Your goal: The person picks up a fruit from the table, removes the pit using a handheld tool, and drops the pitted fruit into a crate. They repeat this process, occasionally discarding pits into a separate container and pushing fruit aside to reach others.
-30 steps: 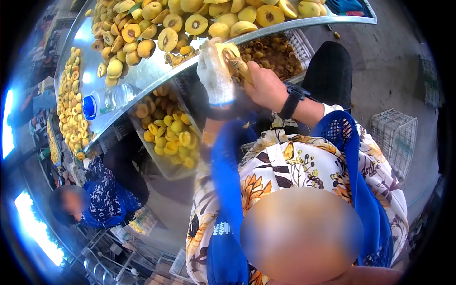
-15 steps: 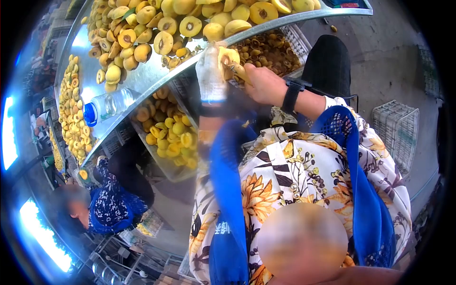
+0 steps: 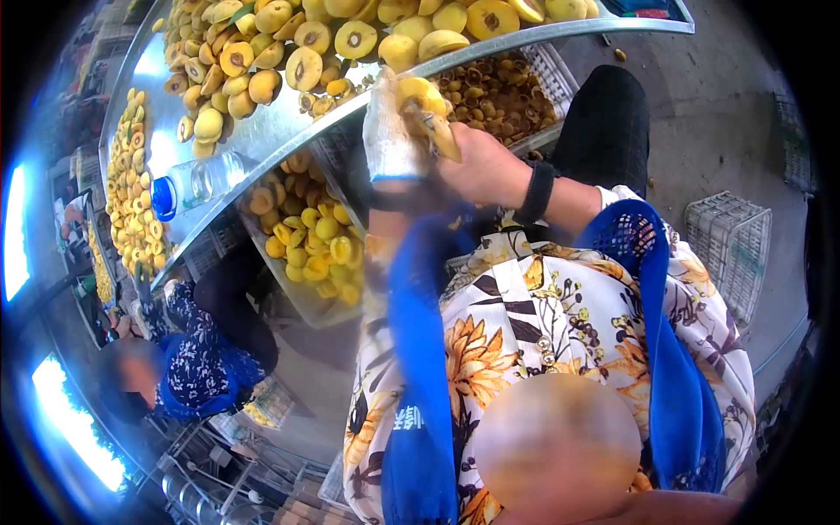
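The yellow fruit [image 3: 418, 93] is held in front of the chest, just below the edge of the metal table [image 3: 262, 144] and above a crate of brown pits [image 3: 503, 92]. It is clasped by the left hand [image 3: 392, 131], which wears a white knitted glove. That hand is raised with its fingers wrapped round the fruit from the left. The right hand [image 3: 484, 166] is bare and carries a black wrist strap [image 3: 535, 190]. It is pressed against the fruit from the right, with its fingers curled tight on a yellowish piece [image 3: 444, 133]. Whether this piece is a tool or peel cannot be told. Both forearms are bent upward from the body and the wrists are set close together.

On the table, a heap of halved fruit [image 3: 262, 44] is noted, and a clear bottle with a blue cap [image 3: 194, 186] lies on its side. Under the table, a tub of yellow fruit [image 3: 308, 241] is seen. A white crate [image 3: 731, 249] stands on the floor to the right. A co-worker in blue patterned clothing [image 3: 194, 359] is recorded at the lower left.
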`<action>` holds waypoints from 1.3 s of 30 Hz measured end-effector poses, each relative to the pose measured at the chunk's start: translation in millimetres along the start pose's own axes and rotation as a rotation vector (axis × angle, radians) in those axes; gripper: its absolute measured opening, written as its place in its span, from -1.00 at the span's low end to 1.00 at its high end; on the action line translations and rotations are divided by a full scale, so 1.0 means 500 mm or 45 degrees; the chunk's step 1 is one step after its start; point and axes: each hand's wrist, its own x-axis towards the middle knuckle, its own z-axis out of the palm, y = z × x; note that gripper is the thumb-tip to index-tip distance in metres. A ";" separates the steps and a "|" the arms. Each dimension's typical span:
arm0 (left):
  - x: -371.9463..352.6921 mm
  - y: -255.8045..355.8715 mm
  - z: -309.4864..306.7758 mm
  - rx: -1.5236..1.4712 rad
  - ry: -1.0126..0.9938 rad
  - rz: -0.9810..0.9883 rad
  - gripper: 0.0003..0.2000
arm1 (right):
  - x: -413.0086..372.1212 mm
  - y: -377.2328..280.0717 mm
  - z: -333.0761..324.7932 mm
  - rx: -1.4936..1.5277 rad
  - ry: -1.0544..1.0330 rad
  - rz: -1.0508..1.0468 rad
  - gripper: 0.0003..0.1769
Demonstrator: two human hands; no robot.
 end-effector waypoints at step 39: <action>0.021 -0.025 -0.048 0.594 0.037 0.486 -0.78 | -0.003 -0.008 0.001 0.968 -0.451 0.415 -0.94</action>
